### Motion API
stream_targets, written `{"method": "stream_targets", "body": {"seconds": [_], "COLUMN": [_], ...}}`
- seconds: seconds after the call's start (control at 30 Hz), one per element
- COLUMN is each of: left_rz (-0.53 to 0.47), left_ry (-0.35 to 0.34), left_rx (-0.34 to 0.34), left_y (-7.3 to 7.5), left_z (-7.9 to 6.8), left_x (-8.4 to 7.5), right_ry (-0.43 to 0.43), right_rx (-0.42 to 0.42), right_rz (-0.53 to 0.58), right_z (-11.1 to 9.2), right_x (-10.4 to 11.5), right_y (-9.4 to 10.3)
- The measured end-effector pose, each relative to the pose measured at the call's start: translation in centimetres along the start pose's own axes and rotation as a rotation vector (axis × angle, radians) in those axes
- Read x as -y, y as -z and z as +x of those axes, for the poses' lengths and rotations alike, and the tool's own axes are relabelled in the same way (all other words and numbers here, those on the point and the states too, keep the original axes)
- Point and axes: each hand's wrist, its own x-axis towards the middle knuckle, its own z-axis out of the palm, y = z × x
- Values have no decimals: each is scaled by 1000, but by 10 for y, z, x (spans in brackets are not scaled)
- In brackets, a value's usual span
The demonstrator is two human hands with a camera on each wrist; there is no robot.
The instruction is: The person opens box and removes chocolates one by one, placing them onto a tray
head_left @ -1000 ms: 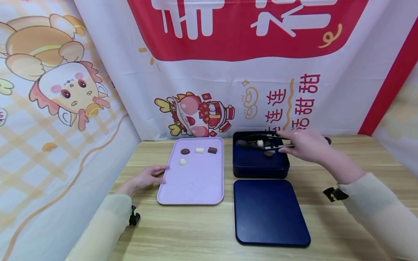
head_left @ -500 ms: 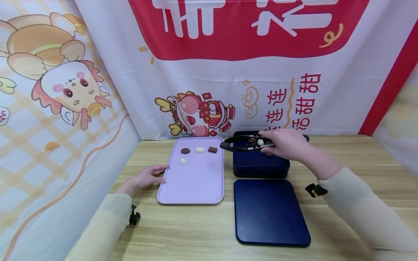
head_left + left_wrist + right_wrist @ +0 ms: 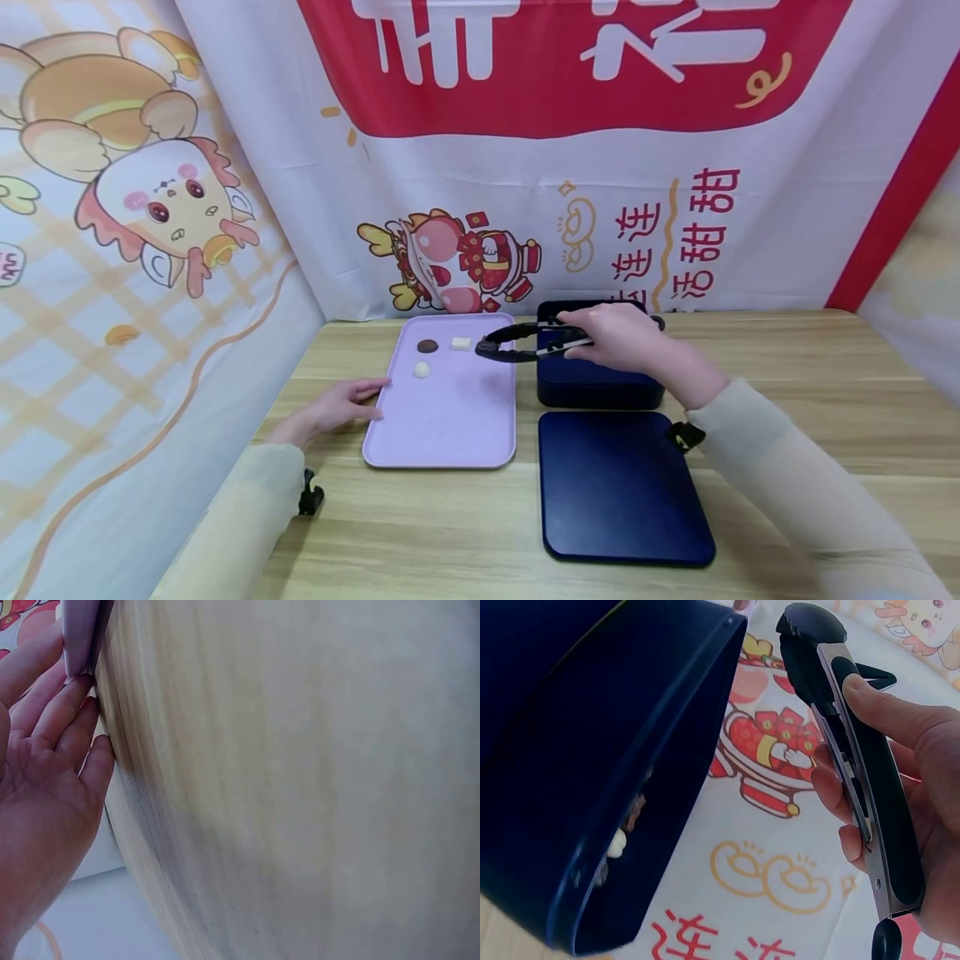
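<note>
Pinching the black tongs (image 3: 516,357) with the right hand (image 3: 621,336), holding the tips (image 3: 487,351) over the far right of the lilac tray (image 3: 450,429), not clearly showing any load between. Touching its left edge with extended fingers (image 3: 367,384) of the left hand (image 3: 336,408). Probably needing gentle lowering, clearing the white chocolate (image 3: 461,342); leaving most open room nearward.

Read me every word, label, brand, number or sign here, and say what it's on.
"连连": red, sideways on the back cloth; another character below is partly hidden.
"活甜甜": red, sideways, same cloth.
White characters on the red panel: cut off, unreadable.
Left cloth: mark too small to read.
Tray, box, lid, tongs: none seen.
</note>
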Motion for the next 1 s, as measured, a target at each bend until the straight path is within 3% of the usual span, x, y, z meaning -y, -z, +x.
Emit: {"method": "stream_targets", "body": {"seconds": [0.3, 0.57, 1.0], "left_rz": [17, 29, 32], "left_ry": [0, -2, -11], "left_rx": [-3, -4, -7], "left_y": [1, 0, -1], "left_z": [0, -1, -3], "left_x": [-2, -5, -4], "right_ry": [23, -9, -19], "right_rx": [33, 131, 187], "right_rz": [35, 21, 5], "right_z": [16, 35, 60], "right_x": [12, 23, 30], "right_y": [-13, -25, -39]}}
